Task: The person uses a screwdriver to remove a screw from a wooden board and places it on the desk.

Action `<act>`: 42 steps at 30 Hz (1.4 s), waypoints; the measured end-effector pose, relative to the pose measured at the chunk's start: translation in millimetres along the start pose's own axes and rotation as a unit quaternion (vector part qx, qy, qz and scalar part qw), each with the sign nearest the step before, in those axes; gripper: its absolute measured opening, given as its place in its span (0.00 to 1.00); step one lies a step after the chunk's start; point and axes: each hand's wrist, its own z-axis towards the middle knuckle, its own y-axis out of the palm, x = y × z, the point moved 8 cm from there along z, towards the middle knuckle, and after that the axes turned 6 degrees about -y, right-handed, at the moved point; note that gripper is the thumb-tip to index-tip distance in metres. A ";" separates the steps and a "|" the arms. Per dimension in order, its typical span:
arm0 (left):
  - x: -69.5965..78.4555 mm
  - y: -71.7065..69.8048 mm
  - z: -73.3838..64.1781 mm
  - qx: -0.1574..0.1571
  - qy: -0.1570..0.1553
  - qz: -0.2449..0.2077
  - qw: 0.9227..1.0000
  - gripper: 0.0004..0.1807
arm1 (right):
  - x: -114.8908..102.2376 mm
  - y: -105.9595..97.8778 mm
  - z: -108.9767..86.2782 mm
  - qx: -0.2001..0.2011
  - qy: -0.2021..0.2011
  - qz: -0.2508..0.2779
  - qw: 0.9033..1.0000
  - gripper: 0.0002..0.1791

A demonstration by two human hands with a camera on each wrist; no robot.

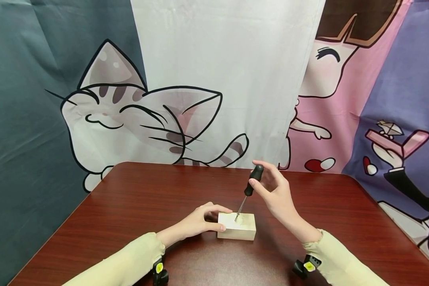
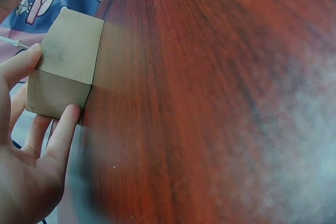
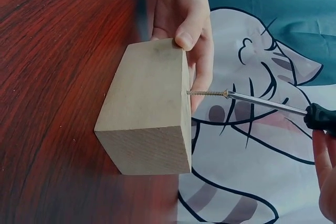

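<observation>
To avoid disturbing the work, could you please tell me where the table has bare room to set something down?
The wood-grain table is bare left of the left hand, along the far edge before the cartoon backdrop, and right of the right hand. It is crowded around the wooden block, with screw and screwdriver above.

The block (image 3: 142,87) is pale bare wood, matt and smooth, its end (image 3: 149,151) faintly grained. Standing at its top face, the screw (image 3: 207,93) is brassy threaded metal; above that, the screwdriver (image 1: 249,190) has a polished metal shaft (image 3: 268,103) and a black, plastic-looking handle (image 3: 321,117). Under the block I see a glossy, wood-grained table (image 1: 186,182); behind the block hangs creased, matt cloth (image 1: 232,47).
</observation>
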 end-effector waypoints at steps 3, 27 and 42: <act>-1.0 0.1 0.2 -0.001 -0.001 0.000 1.000 0.25 | 0.0 -0.9 -0.4 0.000 -0.003 0.001 1.000 0.27; -1.7 0.1 1.1 -0.002 0.001 0.003 1.000 0.25 | 0.7 -4.6 -1.7 0.012 0.001 -0.001 1.000 0.26; -1.9 0.2 1.3 0.001 0.001 0.006 1.000 0.25 | 2.2 -2.1 -2.4 0.034 0.023 -0.010 0.999 0.27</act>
